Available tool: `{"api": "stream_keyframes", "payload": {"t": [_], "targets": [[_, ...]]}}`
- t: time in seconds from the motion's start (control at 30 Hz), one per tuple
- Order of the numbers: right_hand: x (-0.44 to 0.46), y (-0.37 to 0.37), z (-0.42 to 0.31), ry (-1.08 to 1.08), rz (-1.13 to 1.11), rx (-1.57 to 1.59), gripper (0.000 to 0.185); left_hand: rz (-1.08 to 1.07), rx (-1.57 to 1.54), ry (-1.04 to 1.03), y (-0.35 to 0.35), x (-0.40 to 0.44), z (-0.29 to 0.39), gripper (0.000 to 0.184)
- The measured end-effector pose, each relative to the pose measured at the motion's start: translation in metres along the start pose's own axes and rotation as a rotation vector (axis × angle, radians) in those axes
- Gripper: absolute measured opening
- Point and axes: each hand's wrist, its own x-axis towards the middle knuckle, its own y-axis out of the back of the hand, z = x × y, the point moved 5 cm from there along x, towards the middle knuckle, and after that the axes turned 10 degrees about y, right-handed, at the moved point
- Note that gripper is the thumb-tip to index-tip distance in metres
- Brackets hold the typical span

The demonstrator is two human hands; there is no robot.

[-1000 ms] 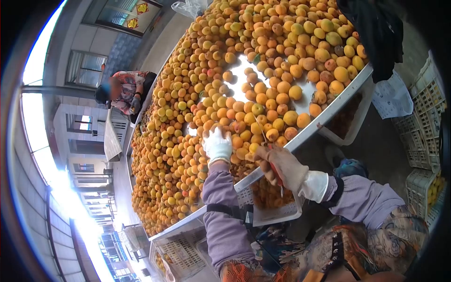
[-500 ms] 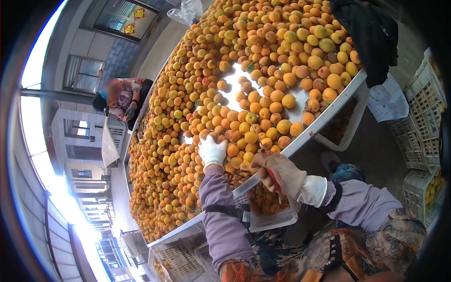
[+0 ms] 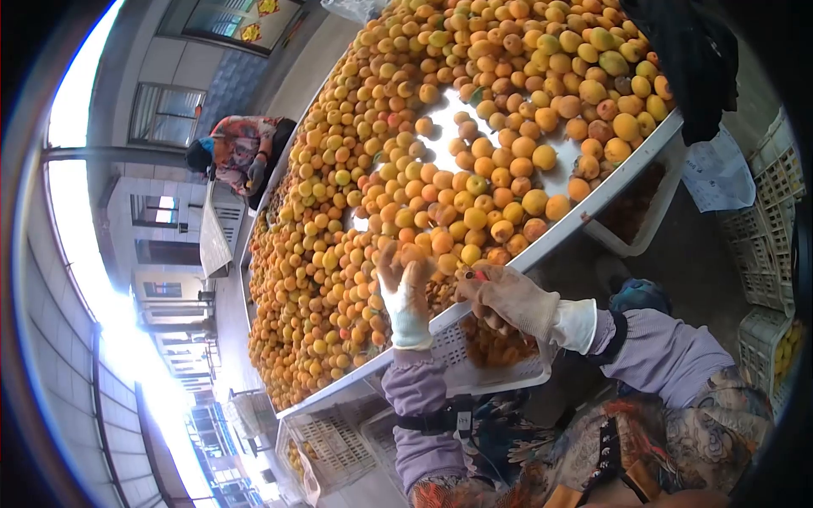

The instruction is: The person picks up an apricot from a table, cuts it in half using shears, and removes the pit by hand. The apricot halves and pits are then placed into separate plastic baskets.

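My left hand, in a stained white glove, is turned palm up above the near edge of the fruit heap. Its fingers curl round an orange apricot. Close to its right, my right hand, in a worn glove, is closed on a red-handled tool; only a bit of red shows and the rest is hidden by the fingers. Apricots cover most of the metal-edged table. Below the right hand, a white plastic basket holds brownish-orange pieces.
Across the table at the left, another person bends over the fruit. Plastic crates are stacked at the right, and another crate stands below the near edge. Dark cloth and a paper sheet hang at the right corner.
My left hand has turned from palm down on the heap to palm up, with an apricot in it, nearer my right hand. The tool's thin shaft no longer shows. The view has shifted slightly.
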Motion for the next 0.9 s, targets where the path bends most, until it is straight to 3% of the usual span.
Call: {"api": "stream_keyframes", "payload": {"t": [0.2, 0.43, 0.57, 0.9], "targets": [[-0.001, -0.019, 0.037, -0.066, -0.217, -0.231, 0.03, -0.05, -0.368, 0.094, 0.021, -0.076, -0.022, 0.045], [-0.001, -0.032, 0.076, -0.028, -0.448, -0.358, 0.026, 0.059, -0.284, 0.043, 0.049, -0.123, -0.054, 0.057], [-0.008, -0.039, 0.082, -0.153, -0.493, -0.381, 0.028, 0.101, -0.421, 0.025, 0.054, -0.131, -0.063, 0.057], [-0.004, -0.054, 0.09, -0.165, -0.544, -0.4, 0.039, 0.081, -0.335, -0.026, 0.069, -0.134, -0.063, 0.055]]}}
